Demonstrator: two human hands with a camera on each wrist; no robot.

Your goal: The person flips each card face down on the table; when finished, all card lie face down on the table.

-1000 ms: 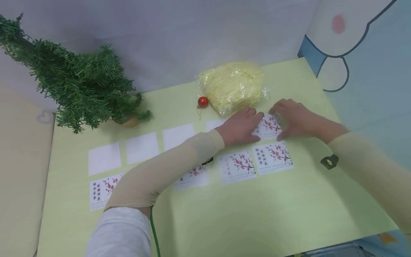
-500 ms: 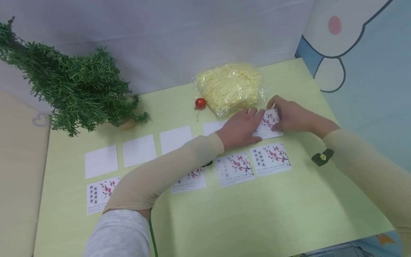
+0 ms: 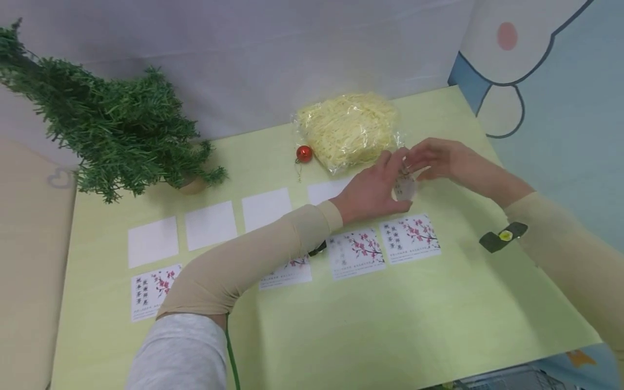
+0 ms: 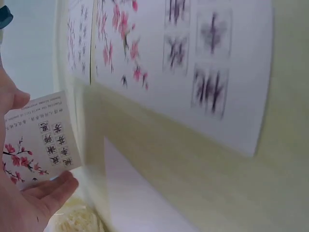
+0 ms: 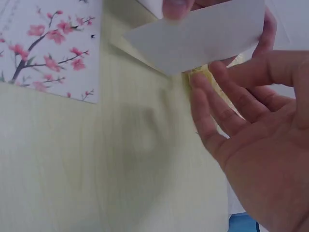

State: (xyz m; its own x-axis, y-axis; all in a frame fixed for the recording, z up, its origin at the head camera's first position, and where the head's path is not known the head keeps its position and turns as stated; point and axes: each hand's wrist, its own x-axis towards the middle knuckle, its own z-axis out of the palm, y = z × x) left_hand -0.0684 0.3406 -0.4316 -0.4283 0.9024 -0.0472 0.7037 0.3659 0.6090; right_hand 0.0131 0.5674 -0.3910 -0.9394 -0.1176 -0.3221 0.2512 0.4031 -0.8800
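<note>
My left hand holds a greeting card by its edges, between thumb and fingers, raised at a tilt over the table. Its printed side, pink blossoms and Chinese characters, faces the left wrist view, where the card shows almost whole. The card's blank back turns toward the right wrist view. My right hand is just right of the card, fingers loosely bent with their tips right at its lower edge. Below the hands lies another blossom card flat on the table.
More printed cards form a front row, partly under my left forearm. Blank-side-up cards make a back row. Behind them are a small artificial tree, a red bauble and a clear bag of yellow shredded paper.
The card lay flat between both hands; its right side was lifted by the right hand. Now it stands up tilted in the left hand, and the right hand's fingers have loosened from it.
</note>
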